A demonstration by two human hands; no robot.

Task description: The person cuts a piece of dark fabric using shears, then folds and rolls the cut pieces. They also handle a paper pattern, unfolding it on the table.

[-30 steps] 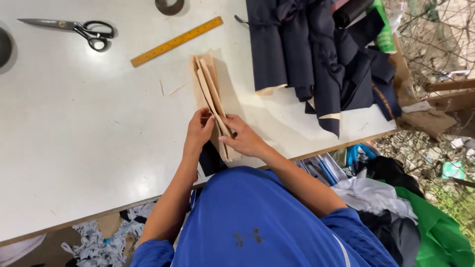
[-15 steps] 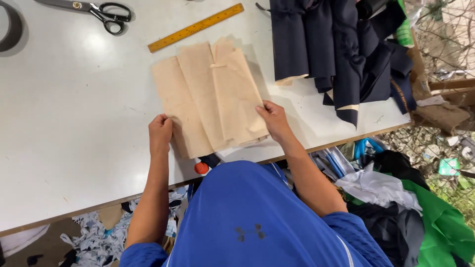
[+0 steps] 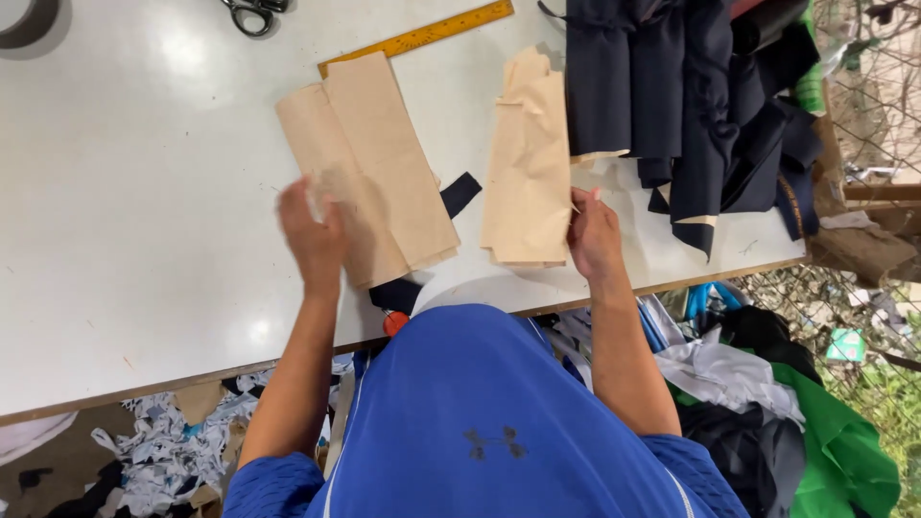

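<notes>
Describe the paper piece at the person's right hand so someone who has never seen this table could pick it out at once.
Start at the white table and find the heap of dark navy fabric at its far right. Just left of that heap lies a tan paper pattern piece, its near right edge touched by the right hand. Unlike the wider tan stack by the blurred left hand, it is narrower and crumpled on top.

I see bright, even daylight on the white bench (image 3: 125, 240), with soft glare patches near its top and lower edge. Shadows are faint and short. My left hand (image 3: 312, 235) is smeared by motion blur; the right hand (image 3: 595, 235) and paper pieces stay sharp.
</notes>
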